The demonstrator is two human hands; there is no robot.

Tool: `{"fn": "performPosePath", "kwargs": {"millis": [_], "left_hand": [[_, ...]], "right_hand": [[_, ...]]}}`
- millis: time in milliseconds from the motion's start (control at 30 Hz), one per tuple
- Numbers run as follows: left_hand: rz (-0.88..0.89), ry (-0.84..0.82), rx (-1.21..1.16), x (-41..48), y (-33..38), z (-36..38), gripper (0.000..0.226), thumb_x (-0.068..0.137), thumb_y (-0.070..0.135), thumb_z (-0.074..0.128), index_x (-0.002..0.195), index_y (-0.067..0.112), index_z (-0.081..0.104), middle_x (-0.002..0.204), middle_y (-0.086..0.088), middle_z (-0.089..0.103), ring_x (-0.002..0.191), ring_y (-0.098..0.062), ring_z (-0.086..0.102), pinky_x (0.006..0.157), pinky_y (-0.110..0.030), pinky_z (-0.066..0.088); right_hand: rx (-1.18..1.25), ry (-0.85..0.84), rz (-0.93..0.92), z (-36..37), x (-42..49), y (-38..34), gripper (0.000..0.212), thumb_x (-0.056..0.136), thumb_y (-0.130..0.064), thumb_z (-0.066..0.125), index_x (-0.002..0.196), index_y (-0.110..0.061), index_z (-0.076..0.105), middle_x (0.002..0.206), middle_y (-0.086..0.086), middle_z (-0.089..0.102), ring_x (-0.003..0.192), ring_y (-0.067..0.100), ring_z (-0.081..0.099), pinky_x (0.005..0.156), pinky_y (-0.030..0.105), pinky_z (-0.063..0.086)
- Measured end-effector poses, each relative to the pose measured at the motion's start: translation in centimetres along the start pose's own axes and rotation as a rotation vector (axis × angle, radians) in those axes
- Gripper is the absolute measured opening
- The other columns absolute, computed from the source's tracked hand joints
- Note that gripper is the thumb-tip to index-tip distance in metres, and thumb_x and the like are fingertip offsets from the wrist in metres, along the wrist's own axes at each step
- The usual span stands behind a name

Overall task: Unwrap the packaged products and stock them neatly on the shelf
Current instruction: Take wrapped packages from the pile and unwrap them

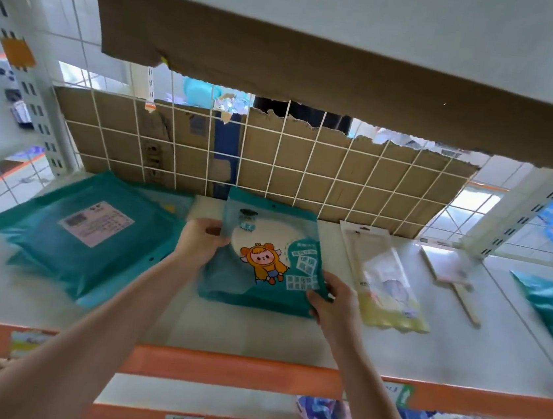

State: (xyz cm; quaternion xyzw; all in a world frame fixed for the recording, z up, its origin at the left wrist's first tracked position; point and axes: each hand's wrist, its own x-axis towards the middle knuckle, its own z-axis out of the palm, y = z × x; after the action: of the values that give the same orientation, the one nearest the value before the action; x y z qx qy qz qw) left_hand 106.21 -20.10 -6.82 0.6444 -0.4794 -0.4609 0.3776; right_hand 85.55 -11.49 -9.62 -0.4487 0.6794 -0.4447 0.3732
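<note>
Teal cartoon packet [269,260]: flat glossy plastic pouch with hang-hole at top and round white product showing through its window. Lies face up mid-shelf [254,331], apparently atop matching teal packs.

Left hand [201,240] pinches packet's left edge. Right hand [333,300] grips its near right corner. Two-sided hold likely squares it with the stack.

Left of packet: large soft teal mailer bag [89,233], paper label on top.
Right of packet: clear-and-yellow pouch [387,284].
Behind packet: white wire grid [273,160] backed by torn cardboard [339,189].
</note>
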Motion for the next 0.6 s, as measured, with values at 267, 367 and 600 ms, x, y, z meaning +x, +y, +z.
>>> {"fn": "performPosePath", "kwargs": {"millis": [267, 367, 600], "left_hand": [[0.079, 0.058, 0.295, 0.5, -1.0, 0.5, 0.041, 0.087, 0.004, 0.057, 0.128, 0.008, 0.055, 0.125, -0.011, 0.058, 0.113, -0.027, 0.052, 0.090, -0.033, 0.042], [0.106, 0.087, 0.342, 0.0, -1.1, 0.7, 0.039, 0.089, 0.003, 0.053, 0.128, 0.007, 0.055, 0.126, -0.013, 0.057, 0.116, -0.029, 0.051, 0.092, -0.034, 0.041], [0.140, 0.115, 0.355, -0.7, -1.1, 1.2, 0.035, 0.092, 0.000, 0.046, 0.126, 0.004, 0.055, 0.123, -0.015, 0.058, 0.111, -0.028, 0.051, 0.080, -0.028, 0.036]], "right_hand": [[-0.262, 0.015, -0.113, -0.7, 0.2, 0.7, 0.038, 0.088, -0.011, 0.063, 0.125, -0.014, 0.057, 0.099, 0.000, 0.062, 0.084, 0.014, 0.061, 0.060, 0.019, 0.052], [-0.310, 0.038, -0.161, -0.8, 0.2, 0.7, 0.041, 0.088, -0.014, 0.063, 0.129, -0.017, 0.056, 0.098, 0.002, 0.064, 0.081, 0.014, 0.059, 0.064, 0.023, 0.051], [-0.346, 0.057, -0.235, -0.5, 0.1, 1.0, 0.040, 0.090, -0.020, 0.061, 0.130, -0.016, 0.054, 0.099, -0.001, 0.061, 0.078, 0.006, 0.054, 0.060, 0.008, 0.045]]}}
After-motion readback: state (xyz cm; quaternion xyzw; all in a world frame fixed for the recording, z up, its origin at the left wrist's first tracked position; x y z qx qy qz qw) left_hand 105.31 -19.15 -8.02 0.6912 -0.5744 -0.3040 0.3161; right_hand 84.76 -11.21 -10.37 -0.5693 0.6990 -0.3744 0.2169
